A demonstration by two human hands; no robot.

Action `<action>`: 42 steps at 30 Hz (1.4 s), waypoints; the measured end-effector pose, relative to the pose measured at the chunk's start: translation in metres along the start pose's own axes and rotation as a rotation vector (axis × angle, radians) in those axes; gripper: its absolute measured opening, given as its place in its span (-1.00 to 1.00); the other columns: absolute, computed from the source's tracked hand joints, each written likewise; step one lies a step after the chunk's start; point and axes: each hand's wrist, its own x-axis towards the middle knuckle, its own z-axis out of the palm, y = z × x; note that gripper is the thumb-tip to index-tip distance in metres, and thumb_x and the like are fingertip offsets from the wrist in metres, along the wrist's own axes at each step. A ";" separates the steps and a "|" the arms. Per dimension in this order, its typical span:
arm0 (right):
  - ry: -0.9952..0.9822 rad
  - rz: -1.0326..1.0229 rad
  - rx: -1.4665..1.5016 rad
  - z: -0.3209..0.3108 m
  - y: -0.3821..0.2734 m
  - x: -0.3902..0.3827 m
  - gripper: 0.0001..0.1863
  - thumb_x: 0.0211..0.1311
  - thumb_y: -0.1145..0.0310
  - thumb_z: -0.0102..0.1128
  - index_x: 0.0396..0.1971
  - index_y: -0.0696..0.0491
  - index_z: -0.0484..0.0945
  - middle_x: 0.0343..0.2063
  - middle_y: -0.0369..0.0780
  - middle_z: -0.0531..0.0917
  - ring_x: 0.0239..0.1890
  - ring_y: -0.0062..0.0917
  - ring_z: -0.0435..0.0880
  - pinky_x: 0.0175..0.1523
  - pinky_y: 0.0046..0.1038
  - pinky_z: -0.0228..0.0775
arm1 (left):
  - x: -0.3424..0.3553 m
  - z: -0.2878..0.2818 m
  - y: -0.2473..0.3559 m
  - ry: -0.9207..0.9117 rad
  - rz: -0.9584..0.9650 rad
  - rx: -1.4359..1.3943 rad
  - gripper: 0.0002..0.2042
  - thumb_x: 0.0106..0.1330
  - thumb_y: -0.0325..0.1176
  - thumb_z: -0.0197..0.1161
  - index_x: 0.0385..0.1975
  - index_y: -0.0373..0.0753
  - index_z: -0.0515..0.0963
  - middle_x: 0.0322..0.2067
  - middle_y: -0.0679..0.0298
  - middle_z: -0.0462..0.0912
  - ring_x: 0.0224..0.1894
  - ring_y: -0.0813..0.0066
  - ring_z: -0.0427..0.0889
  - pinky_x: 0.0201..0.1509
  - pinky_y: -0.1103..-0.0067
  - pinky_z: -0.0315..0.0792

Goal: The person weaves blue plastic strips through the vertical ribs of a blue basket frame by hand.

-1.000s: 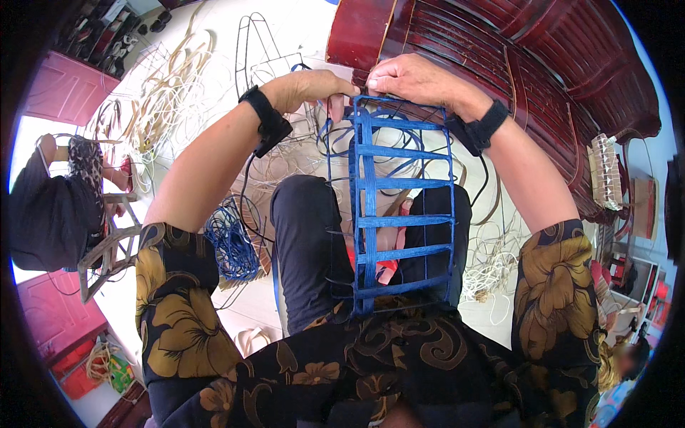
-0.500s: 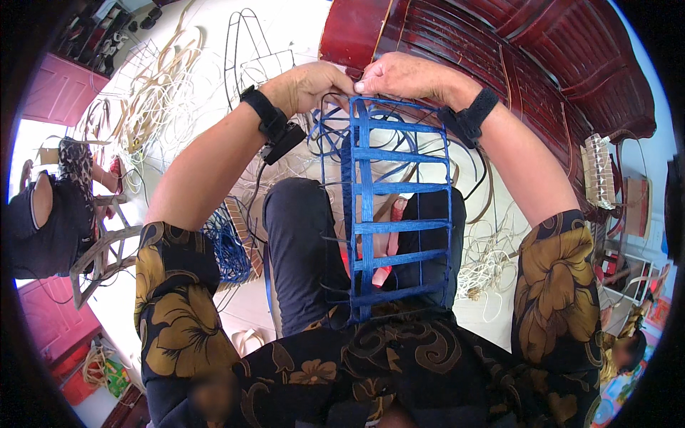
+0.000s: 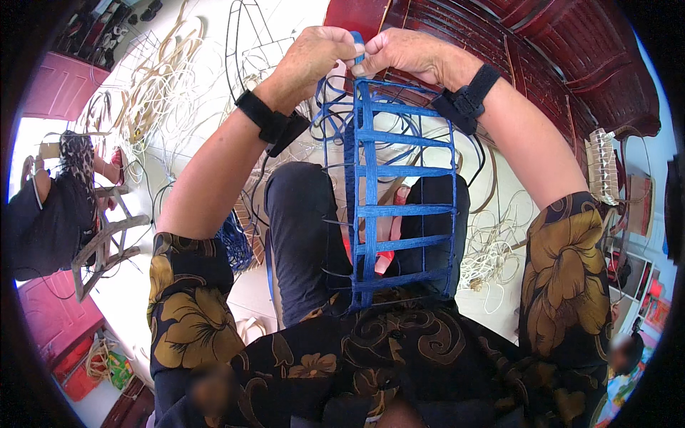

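Observation:
A blue woven frame (image 3: pixel 405 210) stands across my lap between my knees. Flat blue bands cross it like rungs, and one lengthwise blue band (image 3: pixel 369 187) runs along its left side, passing over and under them. Beyond the frame's far edge, both hands pinch a blue strip (image 3: pixel 357 40) that sticks up between them. My left hand (image 3: pixel 319 57) grips it between thumb and fingertips. From the other side my right hand (image 3: pixel 399 55) closes on the same strip, its thumb just above the frame's far corner. Loose blue strips (image 3: pixel 332 118) hang in loops behind the frame.
A dark red wooden bench (image 3: pixel 528 50) stands at the far right. Tangled pale strips (image 3: pixel 153 100) cover the floor at far left, with a bare wire frame (image 3: pixel 250 43) beside them. A basket of blue strips (image 3: pixel 235 242) sits by my left knee. Another person (image 3: pixel 50 221) sits at left.
Both hands have moved a little farther away and up from the frame's far edge. The blue strip now shows upright between my fingers. The frame appears slightly higher in view.

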 end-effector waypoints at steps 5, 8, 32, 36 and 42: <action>0.052 0.004 -0.097 0.007 -0.007 -0.001 -0.88 0.22 0.39 0.32 -0.35 0.12 0.71 -0.44 -0.30 0.69 -0.38 -0.62 0.59 -0.17 -0.53 0.40 | -0.020 0.004 -0.009 0.004 -0.044 -0.144 -0.76 0.41 -0.17 0.16 -0.30 -0.23 0.60 -0.37 0.39 0.61 -0.27 0.59 0.50 -0.04 0.57 0.32; 0.089 0.020 -0.180 0.010 -0.010 -0.003 -0.85 0.26 0.36 0.31 -0.30 0.13 0.74 -0.40 -0.29 0.71 -0.32 -0.62 0.61 -0.08 -0.53 0.40 | -0.026 -0.002 -0.019 -0.119 -0.010 -0.104 -0.69 0.40 -0.08 0.17 -0.31 -0.24 0.62 -0.37 0.37 0.63 -0.21 0.55 0.51 0.02 0.50 0.33; 0.292 -0.025 0.026 0.024 -0.009 -0.025 -0.85 0.16 0.45 0.30 -0.58 0.11 0.60 -0.64 -0.30 0.60 -0.61 -0.60 0.48 -0.51 -0.47 0.27 | -0.040 0.017 -0.011 -0.031 0.062 0.091 -0.73 0.33 -0.40 0.15 -0.01 -0.29 0.57 -0.14 0.27 0.65 -0.10 0.43 0.58 0.10 0.51 0.40; 0.299 -0.008 0.034 0.026 -0.005 -0.029 -0.83 0.18 0.43 0.30 -0.59 0.09 0.59 -0.64 -0.30 0.59 -0.62 -0.61 0.46 -0.51 -0.47 0.24 | -0.093 0.035 0.006 0.153 0.610 0.756 -0.46 0.15 -0.36 0.29 0.20 -0.23 0.42 0.12 -0.06 0.51 0.24 0.05 0.43 0.38 0.25 0.24; 0.306 0.002 0.084 0.030 0.000 -0.021 -0.85 0.15 0.39 0.33 -0.54 0.10 0.60 -0.62 -0.29 0.59 -0.57 -0.57 0.47 -0.47 -0.42 0.28 | -0.138 0.042 0.031 0.025 0.684 0.759 -0.75 0.18 -0.58 0.25 -0.14 -0.21 0.63 0.04 0.13 0.57 0.24 0.09 0.43 0.29 0.23 0.33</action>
